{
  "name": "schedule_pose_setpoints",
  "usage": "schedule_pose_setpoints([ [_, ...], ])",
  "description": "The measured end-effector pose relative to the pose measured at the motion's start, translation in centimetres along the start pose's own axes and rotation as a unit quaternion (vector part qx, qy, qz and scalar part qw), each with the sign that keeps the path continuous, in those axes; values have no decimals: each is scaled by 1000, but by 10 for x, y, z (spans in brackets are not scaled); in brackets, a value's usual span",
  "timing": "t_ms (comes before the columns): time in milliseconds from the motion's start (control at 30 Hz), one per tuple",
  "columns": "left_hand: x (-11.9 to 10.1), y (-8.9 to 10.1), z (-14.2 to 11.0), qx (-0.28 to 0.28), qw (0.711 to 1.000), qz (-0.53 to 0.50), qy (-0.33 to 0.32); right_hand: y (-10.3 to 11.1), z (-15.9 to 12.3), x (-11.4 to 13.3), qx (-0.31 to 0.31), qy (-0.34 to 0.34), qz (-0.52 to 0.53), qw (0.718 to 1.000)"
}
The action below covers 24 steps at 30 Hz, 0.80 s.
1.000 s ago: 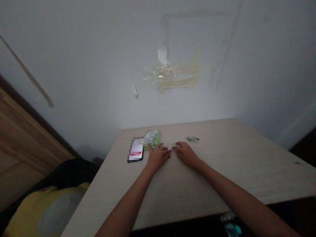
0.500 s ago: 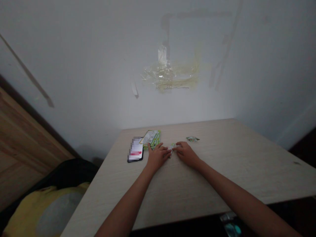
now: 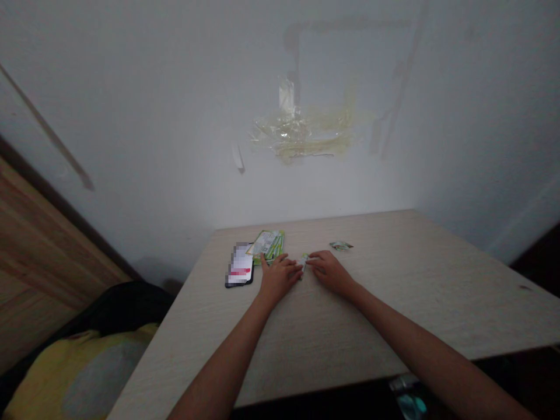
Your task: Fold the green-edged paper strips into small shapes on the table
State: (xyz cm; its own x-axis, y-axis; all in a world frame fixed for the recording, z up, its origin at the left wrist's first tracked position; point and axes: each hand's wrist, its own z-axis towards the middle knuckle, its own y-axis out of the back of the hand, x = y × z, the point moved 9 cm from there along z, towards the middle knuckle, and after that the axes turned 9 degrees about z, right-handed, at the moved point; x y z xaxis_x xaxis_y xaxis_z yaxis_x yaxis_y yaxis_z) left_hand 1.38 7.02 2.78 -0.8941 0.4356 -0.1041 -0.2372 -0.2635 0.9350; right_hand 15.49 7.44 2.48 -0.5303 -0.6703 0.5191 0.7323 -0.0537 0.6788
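Observation:
A small green-and-white piece of folded paper (image 3: 303,261) lies on the table between my two hands. My left hand (image 3: 276,279) rests palm down, its thumb and index finger on the paper's left side while the outer fingers spread away. From the right, my right hand (image 3: 330,273) pinches the paper's edge with its fingertips. The fingers partly cover the paper, so its exact shape is hard to make out. Just beyond my left hand sits a stack of green-and-white printed sheets or packets (image 3: 269,245).
A phone (image 3: 240,269) with a lit, blurred screen lies left of the stack. Another small green folded piece (image 3: 341,245) is farther back on the right of the wooden table (image 3: 394,280). Behind stands a wall (image 3: 175,116) with tape remnants. A yellow-and-grey plush item (image 3: 56,373) is at lower left.
The right fingertips have shifted very slightly left along the paper. Otherwise hands and objects keep their places.

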Motion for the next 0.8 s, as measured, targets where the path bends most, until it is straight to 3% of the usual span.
schedule_pose_setpoints([
  [133,1,0,0,-14,1000,-5,0,8,-1,1,-19,-21,65,998],
  [333,1,0,0,-11,1000,-7,4,1,-2,0,13,-60,100,993],
  [800,1,0,0,-6,1000,-2,9,0,1,8,31,-35,23,999],
])
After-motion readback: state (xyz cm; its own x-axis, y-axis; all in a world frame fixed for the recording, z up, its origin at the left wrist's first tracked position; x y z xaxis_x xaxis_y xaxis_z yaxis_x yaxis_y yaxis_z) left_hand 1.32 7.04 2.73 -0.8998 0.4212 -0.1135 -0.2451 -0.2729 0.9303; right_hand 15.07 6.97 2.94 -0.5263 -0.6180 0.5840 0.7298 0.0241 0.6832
